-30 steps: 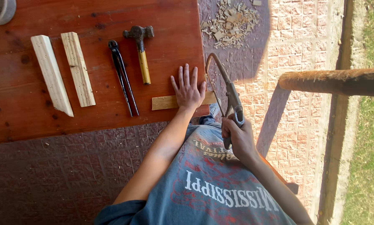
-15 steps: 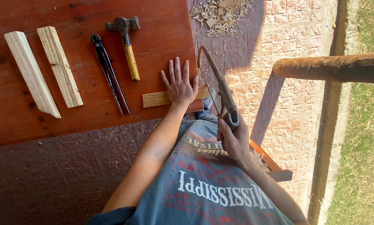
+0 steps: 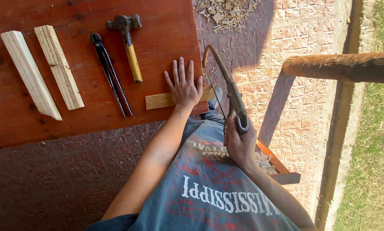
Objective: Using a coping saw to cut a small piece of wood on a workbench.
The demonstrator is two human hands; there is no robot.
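Note:
My left hand point(image 3: 184, 84) lies flat with fingers spread on a thin wooden strip point(image 3: 158, 101), pressing it to the red-brown table point(image 3: 72, 124) at its right edge. The strip's end juts past the table edge. My right hand point(image 3: 240, 141) grips the handle of a metal-framed hacksaw point(image 3: 226, 83), whose blade meets the overhanging end of the strip. The saw frame arches up beside the table corner.
A hammer point(image 3: 128, 42) with a yellow handle, black pincers point(image 3: 110, 75) and two wooden blocks point(image 3: 44, 68) lie on the table to the left. Wood chips point(image 3: 228, 10) are scattered on the brick paving. A thick wooden pole point(image 3: 341, 67) crosses at right; grass lies beyond.
The saw has shifted slightly along the strip's end in my right hand. My left hand stays flat on the strip. The view has drifted a little.

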